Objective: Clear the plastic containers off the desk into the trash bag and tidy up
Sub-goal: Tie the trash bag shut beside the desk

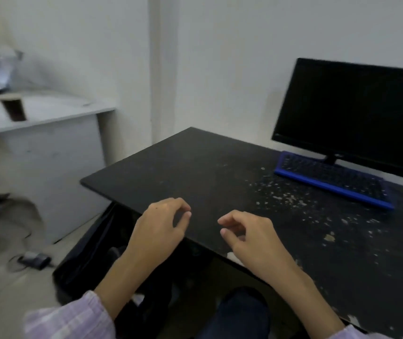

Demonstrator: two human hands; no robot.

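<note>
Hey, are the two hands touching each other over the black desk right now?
Apart. The head view shows the left hand and right hand with a plain strip of the black desk visible between their loosely curled fingertips; neither holds anything.

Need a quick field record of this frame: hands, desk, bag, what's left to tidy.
left hand: loosely curled, holds nothing, over the desk's near edge
right hand: loosely curled, holds nothing, over the desk's near edge
desk: black top, no plastic containers in view on it
crumbs: pale bits scattered across the right half of the desk
keyboard: blue frame, in front of the monitor
monitor: screen dark, at the back right
trash bag: black, on the floor below the desk's left end
contents of bag: too dark to tell
</note>
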